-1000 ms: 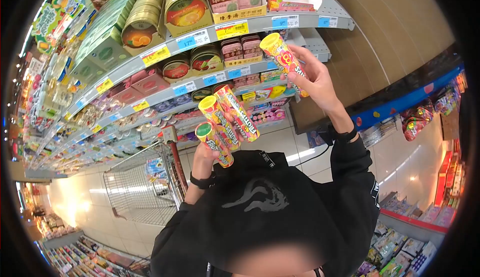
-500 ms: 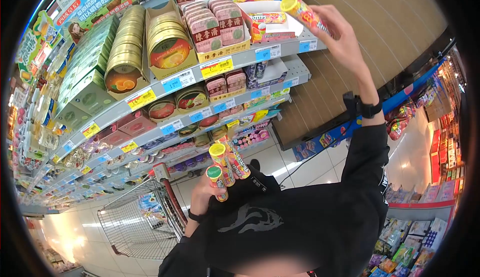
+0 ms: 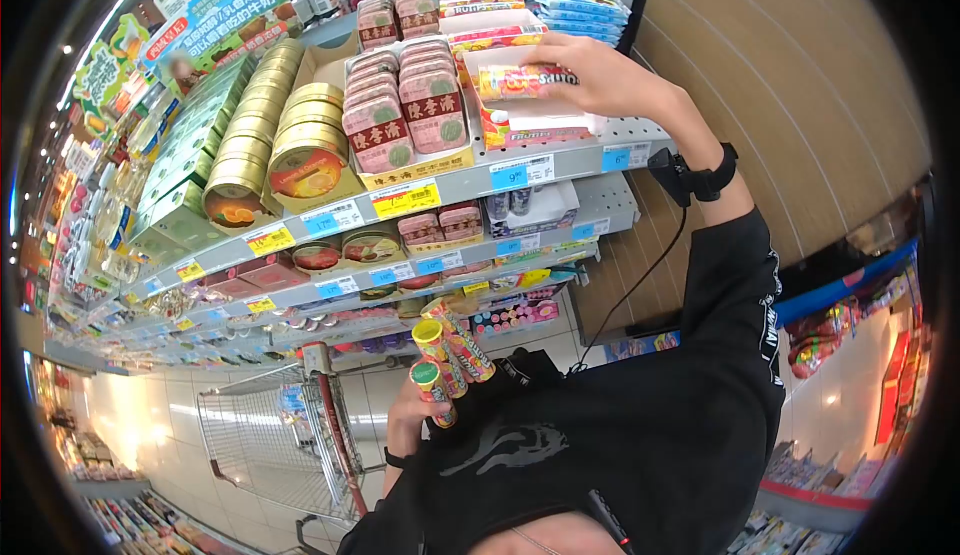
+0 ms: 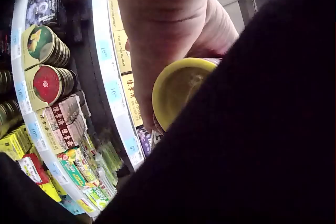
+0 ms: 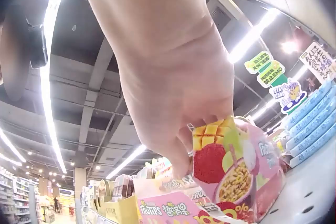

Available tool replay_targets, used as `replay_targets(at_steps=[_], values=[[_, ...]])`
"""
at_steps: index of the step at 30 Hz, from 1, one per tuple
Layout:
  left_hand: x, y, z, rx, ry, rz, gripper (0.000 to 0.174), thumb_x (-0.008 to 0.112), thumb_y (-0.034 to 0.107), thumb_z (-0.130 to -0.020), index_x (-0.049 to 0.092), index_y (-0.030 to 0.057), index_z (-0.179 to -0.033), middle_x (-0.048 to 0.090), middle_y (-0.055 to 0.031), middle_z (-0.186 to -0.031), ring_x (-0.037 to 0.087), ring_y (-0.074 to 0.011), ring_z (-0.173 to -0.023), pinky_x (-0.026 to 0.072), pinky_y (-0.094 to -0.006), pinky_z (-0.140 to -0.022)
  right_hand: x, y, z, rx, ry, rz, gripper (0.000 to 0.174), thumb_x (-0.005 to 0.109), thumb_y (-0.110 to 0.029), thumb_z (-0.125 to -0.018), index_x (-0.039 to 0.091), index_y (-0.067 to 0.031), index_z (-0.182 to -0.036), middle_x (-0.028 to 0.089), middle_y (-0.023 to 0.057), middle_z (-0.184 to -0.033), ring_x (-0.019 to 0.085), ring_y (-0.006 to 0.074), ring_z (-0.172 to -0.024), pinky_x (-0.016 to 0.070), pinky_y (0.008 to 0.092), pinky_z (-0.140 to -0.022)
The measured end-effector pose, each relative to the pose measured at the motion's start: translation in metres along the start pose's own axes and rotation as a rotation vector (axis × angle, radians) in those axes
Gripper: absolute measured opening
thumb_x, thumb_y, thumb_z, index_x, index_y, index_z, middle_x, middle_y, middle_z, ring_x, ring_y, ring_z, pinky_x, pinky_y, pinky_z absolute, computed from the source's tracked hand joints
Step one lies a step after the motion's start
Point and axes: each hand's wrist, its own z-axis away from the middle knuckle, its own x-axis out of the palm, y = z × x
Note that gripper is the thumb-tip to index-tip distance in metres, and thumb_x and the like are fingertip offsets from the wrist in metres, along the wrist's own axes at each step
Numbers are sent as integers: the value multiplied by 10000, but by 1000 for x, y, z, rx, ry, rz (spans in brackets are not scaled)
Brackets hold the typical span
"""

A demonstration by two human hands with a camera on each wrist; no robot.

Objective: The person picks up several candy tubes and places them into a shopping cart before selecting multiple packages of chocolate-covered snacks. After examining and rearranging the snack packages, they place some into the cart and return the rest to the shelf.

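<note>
Well below and left of the display box [image 3: 535, 133], the left hand [image 3: 408, 423] curls round three candy tubes [image 3: 447, 355], which tilt upward at the chest. The right hand [image 3: 600, 80], the nearer one, pinches a single tube [image 3: 525, 82] lying crosswise over the box's open top, its long axis along the box. The box sits at the right end of the upper shelf [image 3: 573, 162], with tins to its left and a wooden wall close on its right.

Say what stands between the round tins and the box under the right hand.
Rows of pink packs in a yellow tray, between the tins and the box under the right hand; the head view shows it.
</note>
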Motion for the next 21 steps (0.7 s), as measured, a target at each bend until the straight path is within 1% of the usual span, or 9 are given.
replay_targets(at_steps=[2, 5, 9, 11, 12, 14, 18, 20, 21], values=[[8, -12, -2, 26, 46, 29, 879, 833, 176, -562, 423, 1, -1319, 607, -149, -1155, 577, -250, -1100, 442, -363, -948, 2, 4, 1, -18, -98, -37, 342, 677, -163, -854, 603, -15, -1154, 610, 160, -1131, 587, 325, -1070, 464, 410, -929], [10, -36, -5, 9, 108, 92, 906, 839, 162, -552, 411, -8, -1332, 608, -142, -1152, 577, -256, -1102, 442, -368, -954, 8, 9, 4, -116, -90, -18, 328, 682, -157, -864, 596, -14, -1146, 608, 143, -1121, 603, 312, -1034, 495, 387, -887], [24, -47, -11, -24, 111, 68, 918, 841, 159, -551, 405, -5, -1342, 609, -139, -1149, 579, -253, -1100, 441, -367, -955, 18, 16, 0, -167, -79, -55, 296, 685, -160, -861, 597, -20, -1107, 615, 130, -1106, 607, 294, -1026, 503, 384, -867], [26, -44, -18, -35, 100, 46, 924, 842, 158, -550, 402, -4, -1346, 609, -138, -1148, 580, -251, -1099, 441, -366, -956, 18, 18, -2, -96, -90, -65, 285, 692, -171, -856, 598, -27, -1083, 625, 118, -1084, 618, 277, -996, 512, 374, -840], [27, -42, -23, -39, 93, 34, 927, 842, 158, -549, 401, -4, -1348, 610, -137, -1147, 580, -250, -1098, 441, -366, -956, 18, 18, -3, -97, -87, -66, 285, 692, -171, -856, 598, -27, -1083, 625, 118, -1084, 618, 277, -996, 512, 374, -840], [29, -36, -31, -47, 87, 17, 930, 843, 157, -549, 399, -3, -1351, 610, -136, -1147, 581, -249, -1098, 441, -366, -957, 18, 14, -1, -69, -42, -17, 290, 698, -182, -850, 604, -34, -1081, 632, 113, -1065, 631, 268, -962, 521, 361, -824], [30, -22, -38, -97, 51, -39, 941, 842, 153, -555, 390, 2, -1366, 607, -127, -1157, 583, -239, -1098, 437, -366, -963, 19, 15, 7, -63, 52, 21, 302, 705, -192, -844, 605, -33, -1080, 634, 112, -1062, 631, 264, -960, 521, 356, -836], [19, -19, -41, -124, 19, -75, 940, 841, 152, -558, 389, 2, -1368, 605, -124, -1164, 583, -235, -1101, 435, -366, -966, 13, 14, 9, 96, -68, -53, 302, 702, -185, -841, 605, -35, -1083, 628, 110, -1078, 621, 267, -994, 514, 360, -862], [14, -19, -42, -121, -2, -54, 939, 844, 147, -560, 390, 1, -1369, 604, -123, -1168, 582, -236, -1107, 439, -364, -965, 15, 16, 11, 103, -65, -50, 302, 702, -185, -841, 605, -35, -1083, 628, 110, -1078, 621, 267, -994, 514, 360, -862]])
